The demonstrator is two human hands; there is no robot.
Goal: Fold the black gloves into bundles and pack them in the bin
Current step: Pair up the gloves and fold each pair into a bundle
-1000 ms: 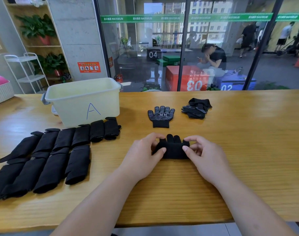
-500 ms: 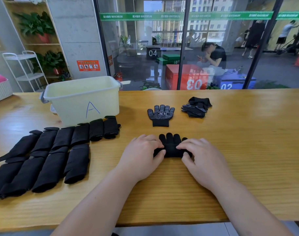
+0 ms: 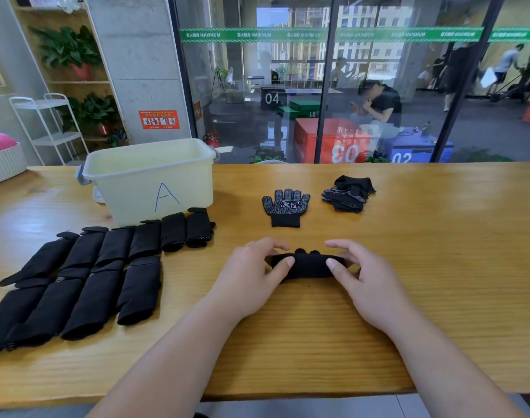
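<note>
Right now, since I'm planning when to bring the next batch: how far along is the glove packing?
Done: two rows of folded bundles lie on the left of the table. In hand: the left hand and right hand pinch a half-folded glove at its ends. Left: one flat glove and a small glove pile beyond need folding. No bundle shows inside the bin, though its bottom is hidden.

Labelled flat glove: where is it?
Head view, table centre: the labelled glove lies between the bin to its left and the glove pile to its right.
</note>
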